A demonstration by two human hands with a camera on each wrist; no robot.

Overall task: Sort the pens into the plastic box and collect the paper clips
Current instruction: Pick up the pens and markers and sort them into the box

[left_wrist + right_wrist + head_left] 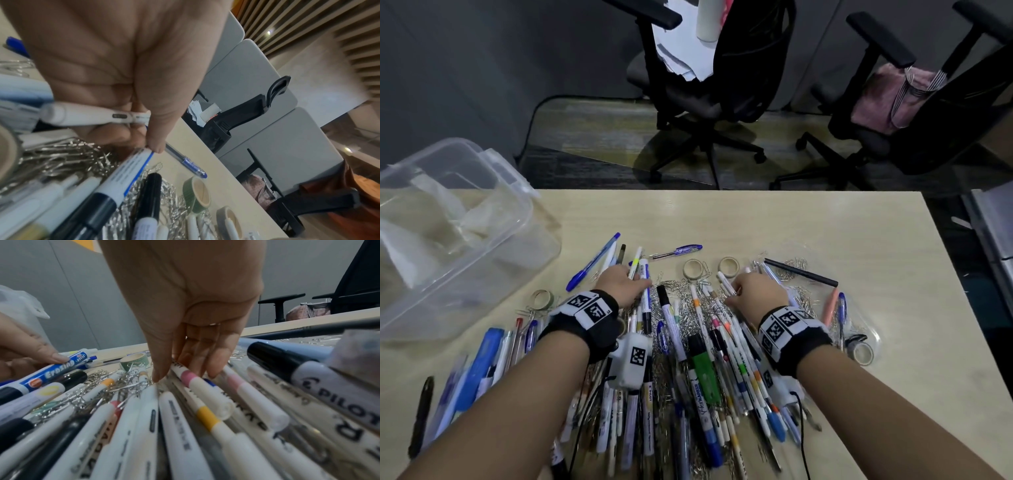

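Right now my left hand (pixel 624 283) grips a small bundle of pens, among them a white marker with a blue label reading "Erasing" (pixel 61 368) and a slim white pen with a yellow band (pixel 635 264), at about eleven o'clock of the heap. My right hand (pixel 756 290) has its fingers curled around a white marker with a pink band (pixel 197 384), lifting its far end off the pile at about one o'clock.

Below both wrists lies the big heap of mixed pens and markers (pixel 698 387); a green-bodied marker (pixel 703 371) in the middle reads "MARKER", and a white barrel at the right of the right wrist view reads "PILOT" (pixel 339 400). Silver wire paper clips (pixel 688 301) are tangled under and between the pens. The clear plastic box (pixel 452 236) stands tilted at ten o'clock, well apart from the heap.

Small rolls of tape (pixel 693 269) sit at twelve o'clock, beside a blue ballpoint (pixel 678 251). The pale wood-look worktop (pixel 859 233) carries everything; beyond it stand black office chairs (pixel 722 89) on dark carpet, one holding white papers.
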